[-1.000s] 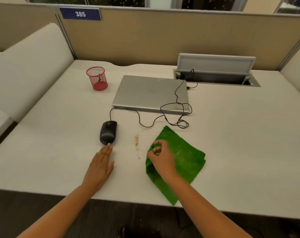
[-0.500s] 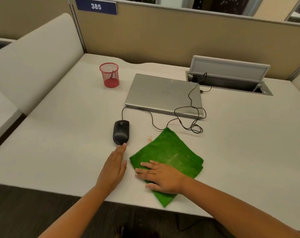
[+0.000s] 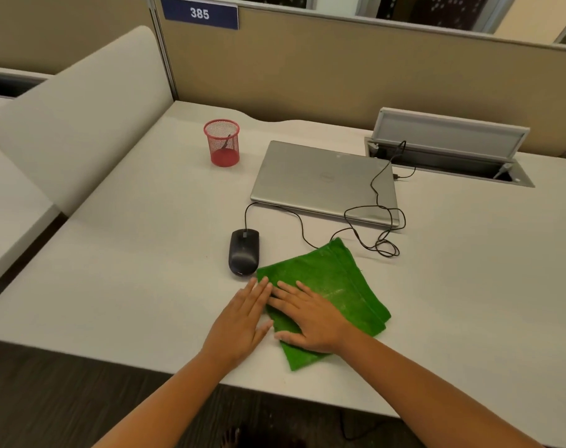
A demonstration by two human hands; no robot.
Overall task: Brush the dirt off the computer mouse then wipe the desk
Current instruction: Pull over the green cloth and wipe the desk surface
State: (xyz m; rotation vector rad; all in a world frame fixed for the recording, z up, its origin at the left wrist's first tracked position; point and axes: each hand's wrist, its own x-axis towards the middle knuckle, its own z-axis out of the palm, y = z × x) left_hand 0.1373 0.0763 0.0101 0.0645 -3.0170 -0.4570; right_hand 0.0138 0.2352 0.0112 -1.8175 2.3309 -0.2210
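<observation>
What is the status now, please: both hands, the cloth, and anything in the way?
Left hand flat on white desk, no grip. Right hand pressing folded green cloth flat. Black wired mouse close beside cloth's left corner; its thin black cable loops behind.

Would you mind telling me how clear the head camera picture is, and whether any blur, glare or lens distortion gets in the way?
Head view: soft, even light with faint shadows; no harsh glare on the laptop. Wide-angle bending curves the desk edges and partition. The hands are slightly soft, and the green cloth and mouse read clearly.
</observation>
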